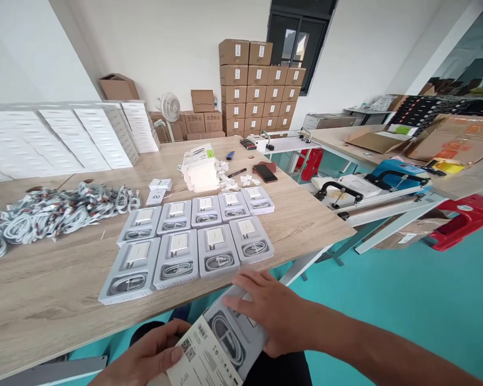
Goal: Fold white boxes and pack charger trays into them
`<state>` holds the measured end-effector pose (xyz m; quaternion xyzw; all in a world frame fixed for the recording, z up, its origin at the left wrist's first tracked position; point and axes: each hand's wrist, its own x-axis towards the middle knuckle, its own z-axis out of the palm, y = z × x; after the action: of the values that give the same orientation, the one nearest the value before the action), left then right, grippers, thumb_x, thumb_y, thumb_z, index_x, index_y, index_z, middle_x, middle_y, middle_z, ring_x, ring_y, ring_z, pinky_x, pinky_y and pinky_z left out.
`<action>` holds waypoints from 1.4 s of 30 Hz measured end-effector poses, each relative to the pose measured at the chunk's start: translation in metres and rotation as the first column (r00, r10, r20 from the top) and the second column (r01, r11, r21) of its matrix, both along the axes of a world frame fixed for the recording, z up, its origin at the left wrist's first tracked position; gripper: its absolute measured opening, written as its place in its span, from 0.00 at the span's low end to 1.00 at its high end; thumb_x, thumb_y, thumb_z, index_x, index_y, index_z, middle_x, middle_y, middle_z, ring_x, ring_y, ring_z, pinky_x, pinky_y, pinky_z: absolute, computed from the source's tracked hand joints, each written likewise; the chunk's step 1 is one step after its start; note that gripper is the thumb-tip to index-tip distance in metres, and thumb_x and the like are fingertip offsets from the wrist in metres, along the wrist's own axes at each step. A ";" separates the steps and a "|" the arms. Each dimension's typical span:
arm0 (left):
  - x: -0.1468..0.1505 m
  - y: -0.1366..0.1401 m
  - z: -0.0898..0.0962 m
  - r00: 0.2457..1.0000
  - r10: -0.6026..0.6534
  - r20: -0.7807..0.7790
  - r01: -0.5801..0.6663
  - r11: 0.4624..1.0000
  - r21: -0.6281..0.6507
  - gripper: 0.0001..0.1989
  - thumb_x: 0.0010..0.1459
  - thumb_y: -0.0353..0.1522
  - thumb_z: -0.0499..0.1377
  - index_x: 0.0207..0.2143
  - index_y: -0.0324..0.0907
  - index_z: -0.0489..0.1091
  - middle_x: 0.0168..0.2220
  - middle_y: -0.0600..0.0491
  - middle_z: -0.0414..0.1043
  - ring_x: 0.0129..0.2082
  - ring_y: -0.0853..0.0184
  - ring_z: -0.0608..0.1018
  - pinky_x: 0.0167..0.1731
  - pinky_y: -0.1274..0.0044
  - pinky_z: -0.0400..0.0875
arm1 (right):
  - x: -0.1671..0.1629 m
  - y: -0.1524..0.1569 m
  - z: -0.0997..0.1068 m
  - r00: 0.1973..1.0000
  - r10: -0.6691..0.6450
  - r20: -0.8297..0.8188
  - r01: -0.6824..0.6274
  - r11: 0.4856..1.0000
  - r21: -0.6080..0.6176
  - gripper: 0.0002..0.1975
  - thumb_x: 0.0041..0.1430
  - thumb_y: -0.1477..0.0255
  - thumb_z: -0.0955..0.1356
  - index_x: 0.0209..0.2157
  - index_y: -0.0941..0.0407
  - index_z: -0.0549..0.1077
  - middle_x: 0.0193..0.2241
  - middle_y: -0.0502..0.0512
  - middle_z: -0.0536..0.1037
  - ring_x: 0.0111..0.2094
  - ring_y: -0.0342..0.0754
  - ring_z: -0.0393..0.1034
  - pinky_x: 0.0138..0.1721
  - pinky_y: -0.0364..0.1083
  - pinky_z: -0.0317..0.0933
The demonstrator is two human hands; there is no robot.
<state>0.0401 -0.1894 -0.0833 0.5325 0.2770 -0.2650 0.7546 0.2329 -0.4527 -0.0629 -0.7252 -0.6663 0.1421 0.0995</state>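
charger tray (229, 335) under right hand (273, 313), left hand (147, 356) gripping sleeve (205, 356)

Nine open grey trays (189, 238) lie on the tabletop (44, 289), five behind and four along its near edge. Two phones (264, 172) rest near its far right corner.

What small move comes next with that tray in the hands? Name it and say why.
Probably push the tray further into the printed sleeve. The right hand presses flat on the tray's exposed end, the left hand holds the sleeve, and the tray's cable coil shows, so it is only partly in.
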 end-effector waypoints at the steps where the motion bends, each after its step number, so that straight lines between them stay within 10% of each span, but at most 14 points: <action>1: -0.001 0.000 0.000 1.000 -0.014 0.016 0.013 1.000 0.009 0.25 0.51 0.46 0.68 0.51 0.56 0.69 0.54 0.57 0.73 0.55 0.63 0.76 0.40 0.86 0.83 | -0.004 0.005 0.001 0.999 0.035 -0.005 -0.034 0.999 0.005 0.54 0.41 0.65 0.76 0.67 0.49 0.50 0.67 0.68 0.51 0.68 0.66 0.40 0.61 0.67 0.48; 16: 0.001 0.009 -0.001 1.000 -0.008 0.030 0.007 1.000 0.017 0.25 0.53 0.45 0.66 0.53 0.53 0.67 0.50 0.55 0.75 0.49 0.65 0.78 0.41 0.85 0.81 | -0.012 0.036 -0.006 0.994 0.075 -0.079 -0.070 0.995 0.067 0.48 0.44 0.61 0.75 0.66 0.54 0.56 0.63 0.70 0.57 0.66 0.65 0.45 0.61 0.65 0.50; 20: 0.004 0.008 -0.003 0.998 0.000 0.063 -0.004 0.998 0.065 0.27 0.51 0.46 0.68 0.51 0.50 0.69 0.41 0.55 0.78 0.47 0.66 0.79 0.34 0.88 0.78 | -0.012 0.034 0.002 0.961 0.114 -0.253 -0.108 0.993 0.039 0.50 0.46 0.69 0.74 0.68 0.52 0.50 0.69 0.68 0.41 0.70 0.65 0.35 0.64 0.62 0.47; 24: -0.004 0.013 0.000 0.998 0.064 -0.005 -0.064 0.995 0.072 0.31 0.46 0.50 0.70 0.51 0.53 0.68 0.56 0.59 0.72 0.57 0.60 0.75 0.40 0.84 0.84 | 0.000 0.028 0.000 0.780 -0.090 -0.619 0.130 0.991 0.020 0.48 0.53 0.67 0.72 0.70 0.44 0.44 0.71 0.55 0.32 0.70 0.60 0.35 0.65 0.56 0.51; 29: -0.011 0.015 -0.003 0.991 0.130 0.019 -0.132 0.984 0.119 0.36 0.46 0.53 0.68 0.55 0.58 0.63 0.58 0.63 0.70 0.61 0.58 0.72 0.42 0.82 0.86 | -0.012 0.037 -0.032 0.401 -0.245 -0.883 0.638 0.766 0.077 0.19 0.65 0.64 0.64 0.57 0.48 0.70 0.62 0.56 0.62 0.57 0.55 0.65 0.55 0.54 0.66; 36: -0.007 0.014 0.001 0.991 0.123 0.043 -0.128 0.982 0.140 0.39 0.49 0.48 0.69 0.60 0.54 0.57 0.63 0.63 0.65 0.63 0.62 0.70 0.45 0.87 0.84 | -0.041 0.049 -0.051 0.299 -0.136 -0.944 0.712 0.690 0.126 0.14 0.64 0.64 0.68 0.50 0.49 0.77 0.59 0.55 0.66 0.61 0.53 0.60 0.62 0.54 0.57; 42: -0.004 0.013 0.002 0.986 0.167 0.007 -0.166 0.973 0.163 0.39 0.48 0.50 0.68 0.59 0.61 0.56 0.63 0.67 0.64 0.65 0.60 0.68 0.43 0.85 0.85 | -0.034 0.053 -0.053 0.090 -0.051 -0.995 0.664 0.747 0.022 0.20 0.60 0.63 0.70 0.53 0.52 0.74 0.48 0.57 0.76 0.49 0.55 0.71 0.51 0.54 0.64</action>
<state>0.0364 -0.1767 -0.0812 0.5665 0.3440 -0.1792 0.7270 0.1985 -0.4000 -0.1162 -0.5632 -0.2504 0.3617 0.6995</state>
